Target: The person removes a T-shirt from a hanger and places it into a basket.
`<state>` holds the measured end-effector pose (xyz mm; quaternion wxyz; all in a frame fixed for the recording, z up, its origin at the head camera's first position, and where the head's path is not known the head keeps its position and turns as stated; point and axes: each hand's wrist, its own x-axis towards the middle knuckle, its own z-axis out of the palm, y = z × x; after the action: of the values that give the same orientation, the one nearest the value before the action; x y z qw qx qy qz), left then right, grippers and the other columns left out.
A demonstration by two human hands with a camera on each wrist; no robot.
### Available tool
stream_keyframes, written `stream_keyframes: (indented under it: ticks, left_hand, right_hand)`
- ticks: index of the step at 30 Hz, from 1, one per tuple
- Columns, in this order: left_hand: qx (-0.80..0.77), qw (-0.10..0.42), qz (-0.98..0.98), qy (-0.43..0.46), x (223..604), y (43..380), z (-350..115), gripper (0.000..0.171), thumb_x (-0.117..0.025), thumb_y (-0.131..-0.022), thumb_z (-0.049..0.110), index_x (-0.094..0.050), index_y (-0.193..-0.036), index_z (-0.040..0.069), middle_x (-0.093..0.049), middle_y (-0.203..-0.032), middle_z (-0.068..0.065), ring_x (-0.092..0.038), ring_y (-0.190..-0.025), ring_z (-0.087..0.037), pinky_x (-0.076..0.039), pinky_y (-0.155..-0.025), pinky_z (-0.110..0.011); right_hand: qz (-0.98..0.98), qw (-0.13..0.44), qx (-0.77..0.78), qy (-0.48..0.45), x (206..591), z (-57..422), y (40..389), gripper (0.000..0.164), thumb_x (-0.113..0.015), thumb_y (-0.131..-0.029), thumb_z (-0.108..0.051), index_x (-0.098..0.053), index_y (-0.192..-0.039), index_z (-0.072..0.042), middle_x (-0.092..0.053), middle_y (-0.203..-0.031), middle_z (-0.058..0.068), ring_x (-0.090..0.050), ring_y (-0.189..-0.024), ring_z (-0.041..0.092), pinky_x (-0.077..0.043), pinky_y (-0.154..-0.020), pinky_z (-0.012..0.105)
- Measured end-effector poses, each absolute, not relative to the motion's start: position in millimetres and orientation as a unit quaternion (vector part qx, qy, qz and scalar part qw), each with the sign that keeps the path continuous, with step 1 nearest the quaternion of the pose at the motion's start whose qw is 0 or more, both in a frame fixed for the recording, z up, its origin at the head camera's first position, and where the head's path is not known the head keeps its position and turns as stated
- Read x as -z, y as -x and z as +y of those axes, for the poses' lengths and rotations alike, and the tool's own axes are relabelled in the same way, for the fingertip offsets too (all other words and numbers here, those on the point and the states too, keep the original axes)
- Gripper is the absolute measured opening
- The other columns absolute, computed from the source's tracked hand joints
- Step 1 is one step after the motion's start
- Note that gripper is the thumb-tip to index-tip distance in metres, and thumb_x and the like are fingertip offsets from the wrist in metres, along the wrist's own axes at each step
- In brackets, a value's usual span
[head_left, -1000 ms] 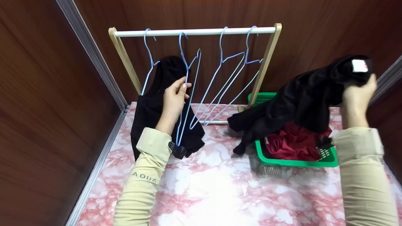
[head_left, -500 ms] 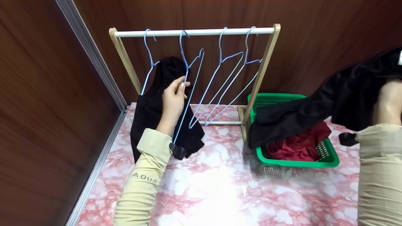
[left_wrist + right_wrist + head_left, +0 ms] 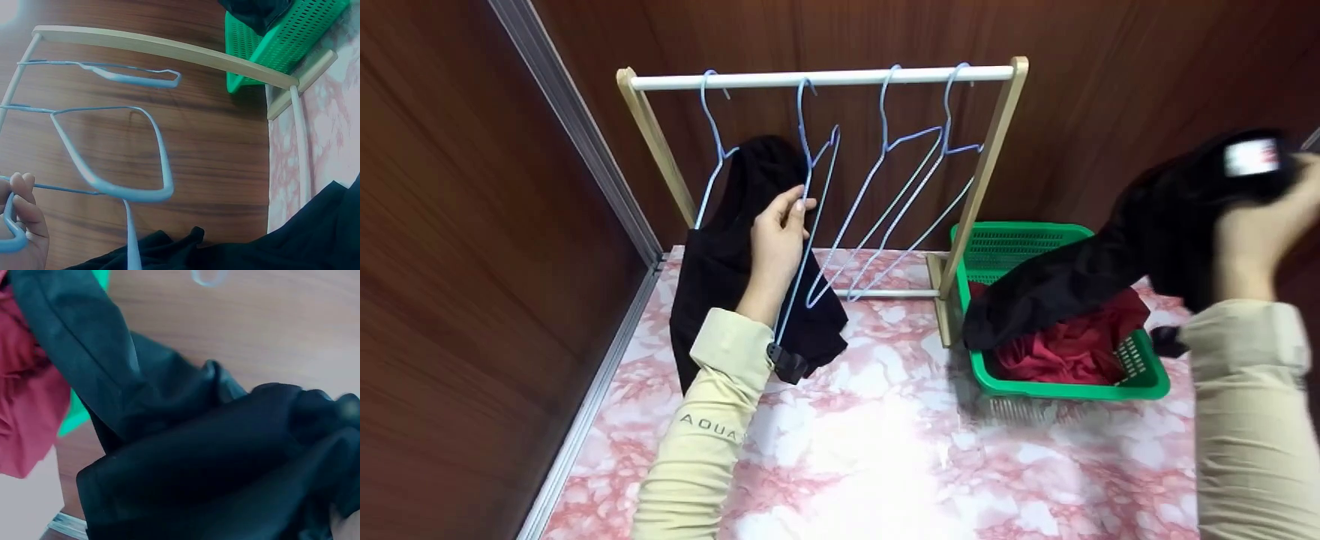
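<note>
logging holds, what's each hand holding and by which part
Left hand: blue hanger, second from left, by its near side. Right hand: a black garment, near its white label.

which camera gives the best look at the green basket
The head view: it shows the green basket nearly whole, with red cloth inside, though a black garment covers part. The left wrist view catches only a perforated section near the top edge; the right wrist view shows just green slivers.

Across twelve o'clock, on the rack (image 3: 999, 131), four hangers (image 3: 801, 112), a hung garment (image 3: 720, 277) toward nine; at three, beside the rack, a basket (image 3: 1072, 391) (cloth (image 3: 1069, 360) inside, another garment (image 3: 1177, 232) above).
</note>
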<state>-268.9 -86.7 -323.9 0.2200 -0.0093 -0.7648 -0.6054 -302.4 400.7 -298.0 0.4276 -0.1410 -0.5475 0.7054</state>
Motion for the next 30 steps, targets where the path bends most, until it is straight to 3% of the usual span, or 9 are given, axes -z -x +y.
stream_keyframes:
  ticks: [3, 5, 8, 11, 14, 19, 21, 24, 30]
  left_hand:
    - [0.606, 0.218, -0.765, 0.005, 324, 269, -87, 0.030, -0.048, -0.096, 0.006, -0.060, -0.124, 0.001, -0.070, -0.109, -0.017, -0.048, -0.055, -0.002, -0.040, -0.059, -0.013]
    - [0.606, 0.217, -0.765, 0.003, 324, 270, -87, 0.030, -0.048, -0.096, 0.006, -0.060, -0.124, 0.001, -0.070, -0.109, -0.017, -0.048, -0.054, -0.001, -0.040, -0.059, -0.013]
    - [0.609, 0.214, -0.763, 0.003, 325, 270, -87, 0.031, -0.047, -0.097, 0.005, -0.059, -0.124, 0.000, -0.070, -0.109, -0.018, -0.047, -0.054, -0.001, -0.040, -0.059, -0.013]
    - [0.619, 0.210, -0.757, 0.003, 324, 271, -86, 0.031, -0.048, -0.096, 0.005, -0.059, -0.124, -0.001, -0.069, -0.109, -0.019, -0.047, -0.054, 0.000, -0.040, -0.059, -0.013]
    - [0.625, 0.208, -0.752, 0.000, 323, 270, -86, 0.031, -0.048, -0.096, 0.005, -0.059, -0.124, -0.001, -0.069, -0.109, -0.019, -0.046, -0.053, 0.000, -0.039, -0.058, -0.013]
    - [0.640, 0.205, -0.741, 0.000, 322, 270, -86, 0.032, -0.049, -0.093, 0.002, -0.059, -0.123, -0.003, -0.068, -0.109, -0.021, -0.046, -0.053, 0.001, -0.040, -0.058, -0.012]
    - [0.650, 0.201, -0.733, 0.001, 321, 269, -86, 0.035, -0.050, -0.090, -0.001, -0.059, -0.124, -0.003, -0.068, -0.110, -0.022, -0.046, -0.054, 0.001, -0.041, -0.059, -0.012]
    - [0.664, 0.192, -0.723, 0.005, 319, 266, -85, 0.043, -0.049, -0.083, -0.006, -0.058, -0.125, -0.004, -0.067, -0.112, -0.024, -0.045, -0.055, 0.002, -0.043, -0.060, -0.011]
    - [0.685, 0.190, -0.702, 0.031, 319, 265, -85, 0.045, -0.045, -0.083, -0.012, -0.054, -0.127, -0.008, -0.065, -0.113, -0.027, -0.046, -0.058, -0.002, -0.042, -0.059, -0.013]
  right_hand:
    - [-0.712, 0.395, -0.563, 0.145, 293, 341, 270, 0.032, -0.049, -0.080, 0.004, -0.045, -0.091, -0.025, -0.040, -0.093, -0.017, -0.039, -0.096, -0.003, -0.030, -0.093, 0.010]
    - [-0.781, 0.349, -0.498, 0.138, 310, 329, 271, 0.027, -0.048, -0.081, 0.002, -0.049, -0.096, -0.021, -0.039, -0.096, -0.017, -0.039, -0.101, 0.000, -0.030, -0.098, 0.015]
    - [-0.842, 0.279, -0.451, 0.099, 346, 325, 285, 0.032, -0.050, -0.082, 0.002, -0.052, -0.114, -0.003, -0.049, -0.110, 0.001, -0.045, -0.115, 0.018, -0.031, -0.108, 0.033]
    - [-0.881, 0.216, -0.420, 0.036, 377, 316, 294, 0.042, -0.051, -0.083, 0.002, -0.045, -0.125, 0.009, -0.046, -0.126, 0.027, -0.039, -0.125, 0.039, -0.028, -0.111, 0.048]
    - [-0.921, 0.149, -0.359, -0.017, 401, 304, 295, 0.047, -0.059, -0.083, -0.006, -0.046, -0.126, 0.008, -0.043, -0.131, 0.033, -0.036, -0.127, 0.047, -0.024, -0.108, 0.060]
    - [-0.969, 0.037, -0.240, -0.048, 428, 291, 289, 0.065, -0.067, -0.079, -0.023, -0.040, -0.134, -0.003, -0.030, -0.144, 0.033, -0.018, -0.134, 0.057, -0.004, -0.100, 0.079]
    - [-0.973, -0.006, -0.225, -0.051, 435, 292, 287, 0.069, -0.067, -0.079, -0.023, -0.036, -0.138, -0.005, -0.020, -0.148, 0.033, -0.007, -0.136, 0.060, 0.002, -0.098, 0.081]
    - [-0.972, -0.057, -0.223, -0.052, 445, 297, 287, 0.073, -0.067, -0.080, -0.022, -0.030, -0.142, -0.006, -0.010, -0.151, 0.033, 0.002, -0.137, 0.059, 0.003, -0.098, 0.082]
    - [-0.969, -0.111, -0.206, -0.082, 464, 302, 284, 0.079, -0.067, -0.078, -0.020, -0.027, -0.144, -0.004, -0.007, -0.151, 0.034, 0.005, -0.137, 0.059, 0.000, -0.099, 0.081]
